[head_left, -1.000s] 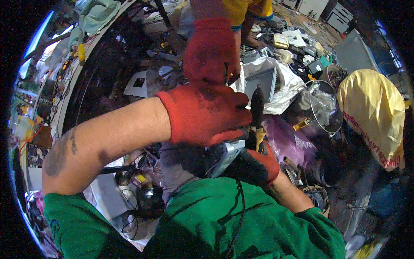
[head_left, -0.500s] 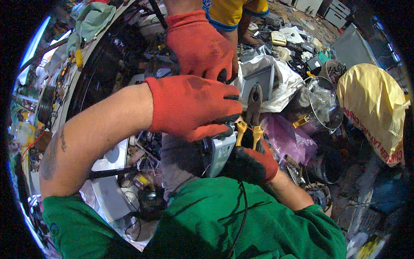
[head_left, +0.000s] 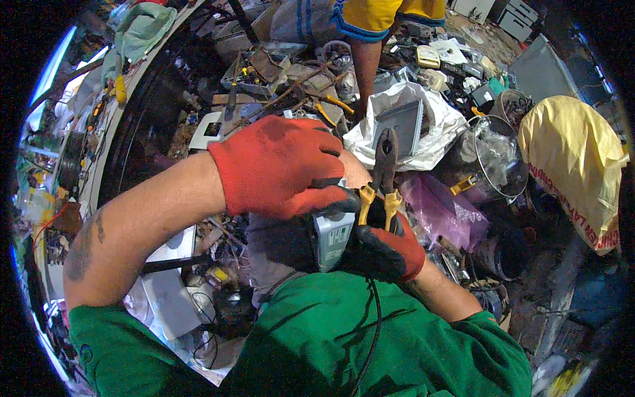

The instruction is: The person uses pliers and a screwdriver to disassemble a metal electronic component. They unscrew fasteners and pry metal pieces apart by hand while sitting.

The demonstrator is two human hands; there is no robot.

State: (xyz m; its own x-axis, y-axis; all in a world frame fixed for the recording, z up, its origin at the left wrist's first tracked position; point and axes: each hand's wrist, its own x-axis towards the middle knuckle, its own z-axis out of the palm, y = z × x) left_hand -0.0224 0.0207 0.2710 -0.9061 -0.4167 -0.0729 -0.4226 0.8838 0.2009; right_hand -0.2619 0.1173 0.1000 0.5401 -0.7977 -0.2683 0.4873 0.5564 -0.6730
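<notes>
My left hand (head_left: pixel 284 169), in a red glove with dark fingertips, is closed on the upper part of a grey plastic device (head_left: pixel 332 237) held upright close to my body. The device has dark slots on its face, and its far side is hidden behind my fingers. In my right hand (head_left: pixel 400 251), gloved the same way, is a pair of pliers (head_left: pixel 385 155) with yellow handles. Their jaws point away from me, just right of the device. A black cable (head_left: pixel 376 311) runs down over my green shirt.
Ahead stands a white sack (head_left: pixel 443 126) with a grey plastic panel in it, near a person's bare leg (head_left: pixel 365 69). On the right are purple plastic sheeting (head_left: pixel 450 212), a bucket (head_left: pixel 499 159) and a yellow sack (head_left: pixel 562 159). Scrap parts lie all around.
Another person's red-gloved hand, beyond my left hand before, has gone from view. My left hand has shifted slightly left. The pliers remain in my right hand.
</notes>
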